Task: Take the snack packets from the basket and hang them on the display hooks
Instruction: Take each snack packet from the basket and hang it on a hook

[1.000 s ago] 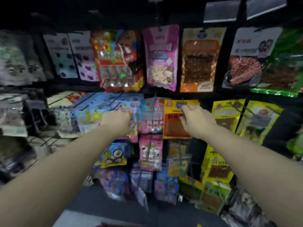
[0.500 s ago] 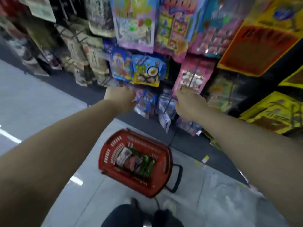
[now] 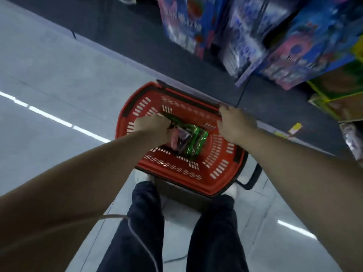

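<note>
While our right hand (image 3: 234, 124) grips the basket (image 3: 222, 179) rim, our left hand (image 3: 152, 125) closes on packets (image 3: 188, 139) inside; next, lift them to a hook.

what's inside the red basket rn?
Inside the red basket: green snack packets and a pinkish packet piled at the bottom. The left hand is reaching into them, covering part of the pile. The packet count is unclear. The right hand rests on the rim.

My left hand (image 3: 152, 126) hid whichever packet its fingers touched, so I couldn't judge the grip. The hanging packets (image 3: 261, 34) were motion-blurred and cut off at the top edge.
</note>
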`<state>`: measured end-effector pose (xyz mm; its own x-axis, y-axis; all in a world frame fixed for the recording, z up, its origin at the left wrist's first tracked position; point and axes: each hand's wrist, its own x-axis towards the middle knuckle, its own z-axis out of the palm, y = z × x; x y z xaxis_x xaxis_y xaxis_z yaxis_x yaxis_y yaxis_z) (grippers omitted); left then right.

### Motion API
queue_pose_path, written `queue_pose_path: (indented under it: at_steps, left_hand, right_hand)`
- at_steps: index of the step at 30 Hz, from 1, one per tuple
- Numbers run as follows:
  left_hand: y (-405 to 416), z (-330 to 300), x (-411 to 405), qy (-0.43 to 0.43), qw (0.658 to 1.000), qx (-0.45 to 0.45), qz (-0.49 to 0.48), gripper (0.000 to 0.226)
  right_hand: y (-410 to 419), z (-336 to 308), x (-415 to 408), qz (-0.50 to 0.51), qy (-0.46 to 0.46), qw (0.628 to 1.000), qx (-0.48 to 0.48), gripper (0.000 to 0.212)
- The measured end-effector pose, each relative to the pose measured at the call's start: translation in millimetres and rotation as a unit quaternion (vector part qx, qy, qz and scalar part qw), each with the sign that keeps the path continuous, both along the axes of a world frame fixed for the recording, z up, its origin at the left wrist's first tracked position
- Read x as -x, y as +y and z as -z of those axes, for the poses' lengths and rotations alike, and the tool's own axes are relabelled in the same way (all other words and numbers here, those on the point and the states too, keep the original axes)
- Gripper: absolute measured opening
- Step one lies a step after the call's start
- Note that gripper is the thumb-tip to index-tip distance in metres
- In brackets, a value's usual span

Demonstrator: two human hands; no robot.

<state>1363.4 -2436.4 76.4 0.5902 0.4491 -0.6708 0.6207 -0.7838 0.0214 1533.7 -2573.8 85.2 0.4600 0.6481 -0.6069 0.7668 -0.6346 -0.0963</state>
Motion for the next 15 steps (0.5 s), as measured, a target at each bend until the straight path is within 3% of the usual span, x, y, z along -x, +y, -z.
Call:
queue_pose_path:
  at_steps: [6, 10, 15]
  left_hand:
    - [-18.2, 142.7, 36.8, 0.083, 0.986, 0.078, -0.119, 0.038]
    - [-23.6, 216.5, 44.2, 0.035, 0.940, 0.125, -0.317, 0.014]
    - [-29.8, 307.6, 42.8, 0.032, 0.917, 0.138, -0.372, 0.020]
  right_hand:
    - [-0.1, 131.0, 27.7, 0.046, 0.063, 0.996, 0.043, 0.034]
    - [-2.5, 210.7, 46.5, 0.021, 0.087, 0.994, 0.069, 0.040]
    - [19.9, 296.6, 59.3, -0.013, 0.116, 0.991, 0.069, 0.038]
